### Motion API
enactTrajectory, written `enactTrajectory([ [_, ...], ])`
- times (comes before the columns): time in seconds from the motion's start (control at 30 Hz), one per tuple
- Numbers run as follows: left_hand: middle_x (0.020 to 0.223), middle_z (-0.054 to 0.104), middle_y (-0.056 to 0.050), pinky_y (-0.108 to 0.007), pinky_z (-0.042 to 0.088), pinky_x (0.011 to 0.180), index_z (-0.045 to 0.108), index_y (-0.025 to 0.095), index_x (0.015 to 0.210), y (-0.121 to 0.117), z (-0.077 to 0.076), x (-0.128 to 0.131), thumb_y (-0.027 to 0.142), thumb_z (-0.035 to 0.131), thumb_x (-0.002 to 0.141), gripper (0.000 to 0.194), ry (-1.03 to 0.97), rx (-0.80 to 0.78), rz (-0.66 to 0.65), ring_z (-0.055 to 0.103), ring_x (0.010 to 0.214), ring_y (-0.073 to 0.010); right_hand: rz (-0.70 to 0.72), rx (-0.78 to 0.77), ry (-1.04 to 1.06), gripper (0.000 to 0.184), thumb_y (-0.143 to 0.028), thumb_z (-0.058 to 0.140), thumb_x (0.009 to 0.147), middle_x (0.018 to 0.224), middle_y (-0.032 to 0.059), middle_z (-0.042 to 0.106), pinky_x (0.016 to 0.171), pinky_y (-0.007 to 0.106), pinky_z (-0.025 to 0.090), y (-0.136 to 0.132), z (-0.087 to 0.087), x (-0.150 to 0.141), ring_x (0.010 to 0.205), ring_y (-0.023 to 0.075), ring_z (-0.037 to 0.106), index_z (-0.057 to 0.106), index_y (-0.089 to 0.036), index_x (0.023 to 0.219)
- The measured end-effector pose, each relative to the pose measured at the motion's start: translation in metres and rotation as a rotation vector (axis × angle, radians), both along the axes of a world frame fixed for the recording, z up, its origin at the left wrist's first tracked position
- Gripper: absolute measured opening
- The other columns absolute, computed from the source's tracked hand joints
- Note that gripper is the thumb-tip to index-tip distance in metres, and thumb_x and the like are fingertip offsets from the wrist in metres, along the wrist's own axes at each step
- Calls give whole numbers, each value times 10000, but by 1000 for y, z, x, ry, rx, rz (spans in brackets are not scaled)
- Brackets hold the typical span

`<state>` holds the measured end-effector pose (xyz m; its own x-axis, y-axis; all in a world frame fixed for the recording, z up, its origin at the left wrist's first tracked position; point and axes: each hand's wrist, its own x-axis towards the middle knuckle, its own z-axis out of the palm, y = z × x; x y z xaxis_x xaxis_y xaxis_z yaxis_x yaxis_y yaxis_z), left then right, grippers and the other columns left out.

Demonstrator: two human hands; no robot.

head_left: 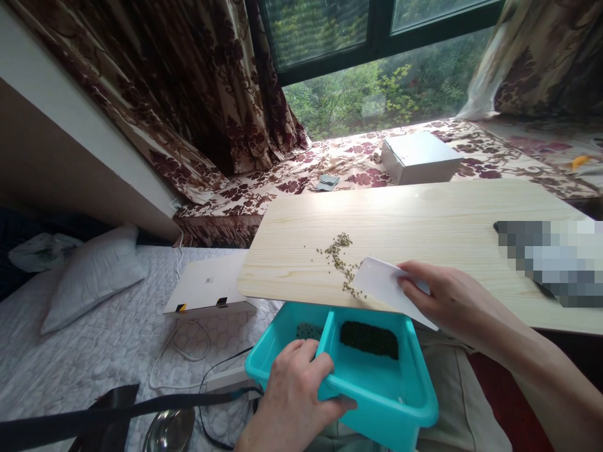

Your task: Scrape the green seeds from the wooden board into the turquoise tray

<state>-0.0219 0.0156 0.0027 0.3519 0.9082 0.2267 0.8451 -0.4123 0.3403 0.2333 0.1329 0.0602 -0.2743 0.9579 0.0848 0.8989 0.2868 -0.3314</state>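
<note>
My right hand (455,301) grips a white plastic scraper card (384,285), its edge resting on the pale wooden board (424,220) beside a trail of small green beans (342,257) near the board's front edge. My left hand (294,392) is closed on the near wall and divider of a turquoise two-compartment tray (377,389), held just below the board's edge. Dark green beans (370,339) lie in the right compartment, and a smaller dark patch lies in the left one.
A white flat box (205,285) lies on the quilted bed at left, with a pillow (89,273), cables and a metal bowl (169,430). A grey box (419,157) sits on the floral window seat. A blurred-out object (551,260) rests on the board's right end.
</note>
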Motion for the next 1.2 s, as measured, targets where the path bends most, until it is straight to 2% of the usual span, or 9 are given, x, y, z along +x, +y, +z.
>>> enactTrajectory([
  [0.4, 743, 606, 20, -317, 476, 621, 562, 204, 687, -1, 1, -2, 344, 1022, 470, 528, -13, -2, 9, 628, 714, -215, -29, -51, -86, 288, -292, 452, 876, 759, 84, 761, 542, 295, 349, 0, 3, -13, 640, 238, 673, 731, -229, 908],
  [0.63, 755, 613, 14, -321, 481, 624, 572, 202, 692, -2, 1, -3, 347, 1024, 469, 525, -15, -10, 13, 631, 721, -220, -89, 10, -116, 289, -306, 458, 874, 744, 82, 755, 540, 302, 353, 3, 9, -7, 627, 239, 668, 735, -235, 916],
  [0.9, 748, 600, 18, -309, 455, 608, 558, 198, 682, -2, 2, -2, 319, 1028, 455, 536, -22, -12, 17, 619, 715, -216, -67, -25, -86, 322, -320, 452, 855, 744, 89, 766, 542, 317, 389, -6, 0, 6, 652, 270, 698, 755, -232, 917],
  [1.2, 752, 598, 18, -306, 449, 621, 554, 203, 693, -2, 2, -3, 315, 1015, 484, 518, -15, -9, 15, 611, 726, -213, -12, -58, -18, 380, -369, 420, 874, 783, 100, 769, 565, 315, 411, 3, -5, 10, 693, 273, 708, 754, -215, 968],
])
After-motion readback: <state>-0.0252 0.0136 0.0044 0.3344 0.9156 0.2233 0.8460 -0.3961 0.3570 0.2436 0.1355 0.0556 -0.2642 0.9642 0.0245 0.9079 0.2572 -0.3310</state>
